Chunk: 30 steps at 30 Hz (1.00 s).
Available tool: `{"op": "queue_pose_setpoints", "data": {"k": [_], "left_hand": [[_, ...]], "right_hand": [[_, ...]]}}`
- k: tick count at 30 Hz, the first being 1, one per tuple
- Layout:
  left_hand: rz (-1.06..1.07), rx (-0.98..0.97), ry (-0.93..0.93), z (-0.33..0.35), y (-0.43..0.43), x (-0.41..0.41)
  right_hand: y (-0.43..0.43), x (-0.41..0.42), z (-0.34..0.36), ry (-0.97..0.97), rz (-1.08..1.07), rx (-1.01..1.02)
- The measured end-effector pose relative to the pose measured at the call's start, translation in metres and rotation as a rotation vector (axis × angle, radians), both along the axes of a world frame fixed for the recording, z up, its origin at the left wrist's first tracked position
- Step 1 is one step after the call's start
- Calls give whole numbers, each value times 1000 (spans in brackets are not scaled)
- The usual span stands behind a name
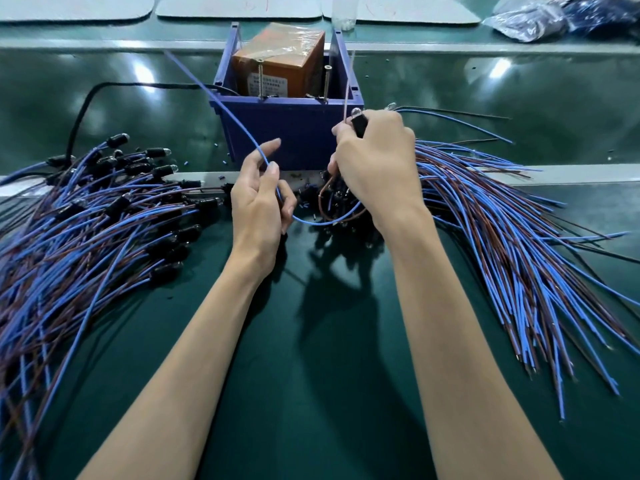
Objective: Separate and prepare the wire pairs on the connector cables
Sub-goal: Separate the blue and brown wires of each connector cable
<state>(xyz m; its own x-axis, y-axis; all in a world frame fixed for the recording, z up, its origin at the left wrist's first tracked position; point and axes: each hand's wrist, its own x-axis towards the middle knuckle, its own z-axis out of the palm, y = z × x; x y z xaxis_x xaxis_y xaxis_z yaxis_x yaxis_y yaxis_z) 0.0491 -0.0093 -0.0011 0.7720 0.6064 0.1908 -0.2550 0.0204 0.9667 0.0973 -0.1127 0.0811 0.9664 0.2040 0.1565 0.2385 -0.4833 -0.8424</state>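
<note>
My right hand (375,164) grips a black connector (359,124) of one cable, above a heap of connectors (332,202). Its blue wire (221,105) loops down from that hand, passes through my left hand (258,202), and rises toward the upper left. My left hand pinches this blue wire between thumb and fingers. A brown wire (323,199) curls under my right hand. One pile of blue-and-brown cables (86,216) lies on the left, and another pile (512,230) fans out to the right.
A blue plastic bin (294,133) holding an orange box (280,60) stands just behind my hands on the green mat (311,341). A black cord (83,109) curves at the left. White pads (239,6) and a bag (540,19) lie at the far edge.
</note>
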Motion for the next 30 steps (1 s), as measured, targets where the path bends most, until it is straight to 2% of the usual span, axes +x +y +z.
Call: {"op": "queue_pose_setpoints", "data": {"k": [15,30], "left_hand": [[-107,105,81,-2,-4,-1],[-206,124,63,3,-9,-6]], "right_hand": [[3,-1,0,12,131,-92],[2,-12,5,-20,388,-56]]}}
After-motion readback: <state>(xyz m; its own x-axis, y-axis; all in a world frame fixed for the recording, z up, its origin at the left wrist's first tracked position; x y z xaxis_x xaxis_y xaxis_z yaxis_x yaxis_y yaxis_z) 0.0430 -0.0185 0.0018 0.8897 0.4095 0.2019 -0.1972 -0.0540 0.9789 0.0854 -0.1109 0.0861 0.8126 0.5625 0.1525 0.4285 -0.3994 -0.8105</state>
